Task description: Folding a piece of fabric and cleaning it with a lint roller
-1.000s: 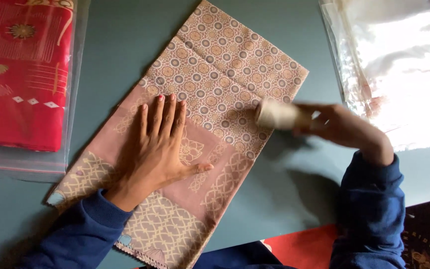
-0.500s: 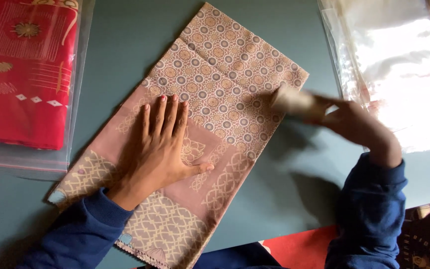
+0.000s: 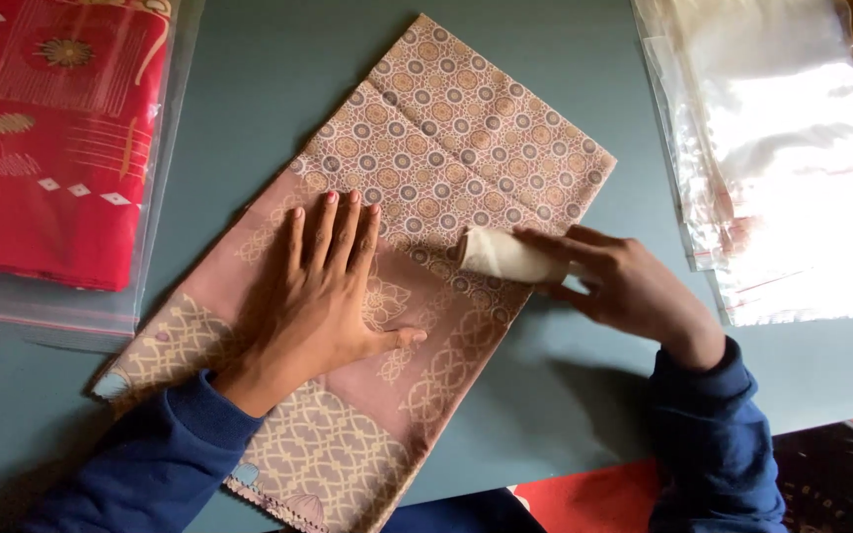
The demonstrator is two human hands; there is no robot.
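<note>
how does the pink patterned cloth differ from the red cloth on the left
The pink patterned cloth lies bare and diagonal on the table, pressed flat by the left hand; the red cloth sits sealed inside a clear plastic bag. The pink one carries small circle and lattice prints; the red one has larger flower and line motifs. Both are folded flat.

Left hand (image 3: 313, 296) flattens patterned cloth (image 3: 426, 197); right hand (image 3: 629, 286) presses roller (image 3: 505, 257).

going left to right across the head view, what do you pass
red patterned cloth in a clear bag → left hand flat on the folded pink-brown patterned cloth → pale roll → right hand holding it → stack of clear plastic bags
</note>
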